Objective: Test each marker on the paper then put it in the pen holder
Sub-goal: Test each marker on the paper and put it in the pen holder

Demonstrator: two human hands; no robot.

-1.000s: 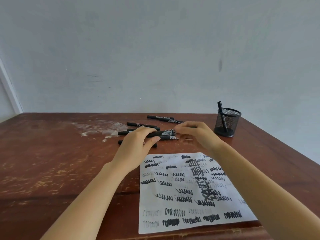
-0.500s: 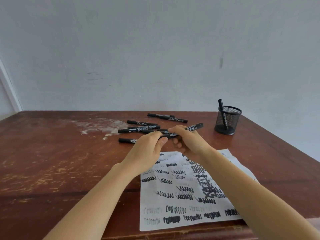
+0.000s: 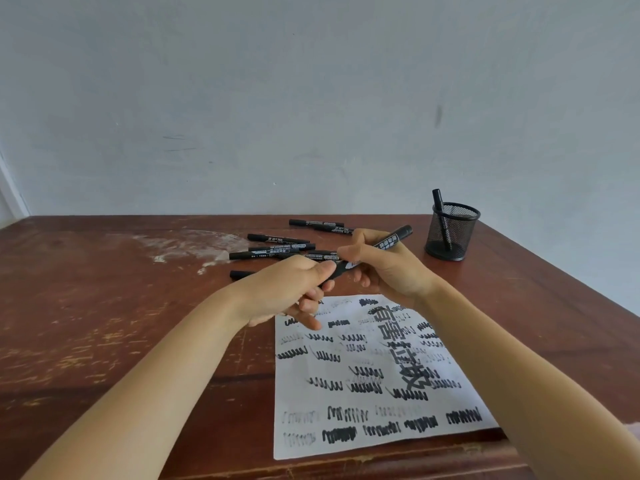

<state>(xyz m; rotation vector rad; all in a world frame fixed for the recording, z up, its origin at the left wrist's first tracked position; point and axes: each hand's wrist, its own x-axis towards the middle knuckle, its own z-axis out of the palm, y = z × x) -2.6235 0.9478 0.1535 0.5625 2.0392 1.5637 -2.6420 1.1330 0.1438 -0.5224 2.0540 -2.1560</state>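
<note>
Both hands hold one black marker (image 3: 388,241) above the table, just beyond the paper's far edge. My right hand (image 3: 388,271) grips its barrel, the far end pointing up and right. My left hand (image 3: 294,289) pinches the near end, which looks like the cap, between thumb and fingers. The white paper (image 3: 374,375) lies below, covered with black scribbles. Several more black markers (image 3: 277,249) lie loose on the table beyond my hands. The black mesh pen holder (image 3: 452,232) stands at the back right with one marker (image 3: 441,216) upright in it.
The wooden table (image 3: 104,323) is worn, with a white smear (image 3: 187,242) at the back middle. A plain wall rises right behind it. The table's right edge runs diagonally past the holder, and the paper's near edge lies close to the front edge.
My hands lifted one marker off the pile and drew it back toward me above the paper's far edge. The view tilted slightly.
</note>
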